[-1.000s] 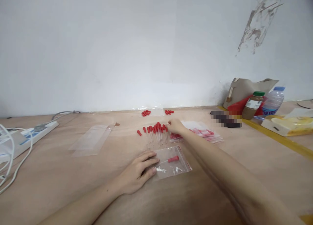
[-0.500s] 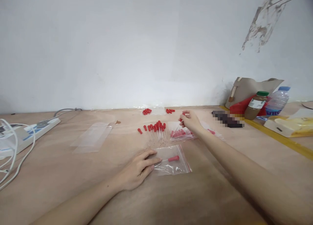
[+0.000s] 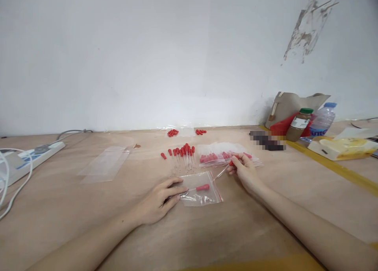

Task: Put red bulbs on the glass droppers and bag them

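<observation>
My left hand (image 3: 161, 198) lies flat with its fingers apart, the tips pressing the left part of a clear zip bag (image 3: 202, 201). Inside that bag is a dropper (image 3: 202, 187) with a red rubber bulb on the right. A second dropper (image 3: 223, 171) is pinched at its red bulb by my right hand (image 3: 243, 172), glass tube slanting down-left toward the bag's red-lined edge. Behind the bag lies a bunch of red-bulbed droppers (image 3: 186, 150). Several bagged droppers (image 3: 210, 157) are piled beyond my right fingers.
Flat empty-looking bags (image 3: 104, 164) lie at left, near a white power strip (image 3: 35, 157) with cables. Loose red bulbs (image 3: 173, 133) sit by the wall. At right are a green-capped jar (image 3: 299, 124), a water bottle (image 3: 323, 121), a grey bag (image 3: 292, 102) and a tissue pack (image 3: 342, 147).
My right hand has come nearer from above the bagged pile and moved down beside the open bag edge, with the dropper's tube now showing. My left hand stays on the bag. The view shifted slightly.
</observation>
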Motion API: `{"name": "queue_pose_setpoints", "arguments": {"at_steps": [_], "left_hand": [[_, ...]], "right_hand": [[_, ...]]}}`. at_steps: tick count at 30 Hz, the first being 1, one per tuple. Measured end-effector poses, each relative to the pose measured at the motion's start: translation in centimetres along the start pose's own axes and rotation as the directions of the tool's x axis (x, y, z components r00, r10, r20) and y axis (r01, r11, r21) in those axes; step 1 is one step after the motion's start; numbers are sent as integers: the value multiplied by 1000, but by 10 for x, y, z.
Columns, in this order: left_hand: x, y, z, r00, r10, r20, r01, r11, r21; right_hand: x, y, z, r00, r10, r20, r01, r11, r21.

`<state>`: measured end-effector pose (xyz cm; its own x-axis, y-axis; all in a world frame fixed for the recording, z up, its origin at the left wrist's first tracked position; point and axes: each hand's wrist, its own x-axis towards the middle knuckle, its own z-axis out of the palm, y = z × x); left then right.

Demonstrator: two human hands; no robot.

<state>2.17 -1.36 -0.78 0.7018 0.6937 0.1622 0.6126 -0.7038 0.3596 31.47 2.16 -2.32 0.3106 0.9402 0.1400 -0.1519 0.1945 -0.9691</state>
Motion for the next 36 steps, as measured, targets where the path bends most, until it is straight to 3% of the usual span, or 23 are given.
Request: {"name": "queue_pose_setpoints", "arguments": {"at_steps": [4,8,13,16,21,26,31,36], "left_hand": [[0,1,-1,1000,10,1,-10,1000,7],[0,3,-2,1000,16,-13,-16,1000,5],[0,6,-3,999,4,-33,-4,1000,-1],[0,7,-4,1000,5,-30,-5,1000,-1],[1,9,-6,1000,3,-29,-3,1000,-5],[0,9,-5,999,-21,-27,21,1000,-3],[1,7,-4,999,-21,-33,21,1000,-13],[2,4,-2,999,27,-44,-29,999,-36]], "right_hand": [[-12,-1,7,993,114,26,-116,988,104],[-23,-3,14,953,289,95,-300,944,137],[-26,-5,14,940,322,116,-335,934,124],[-27,-7,12,915,344,213,-372,922,108],[-30,-3,12,860,276,430,-204,957,-207],[-32,2,15,875,210,436,-45,932,-359],[-35,-9,13,721,299,625,-58,925,-376],[-31,-11,6,789,346,508,-115,895,-431]]}}
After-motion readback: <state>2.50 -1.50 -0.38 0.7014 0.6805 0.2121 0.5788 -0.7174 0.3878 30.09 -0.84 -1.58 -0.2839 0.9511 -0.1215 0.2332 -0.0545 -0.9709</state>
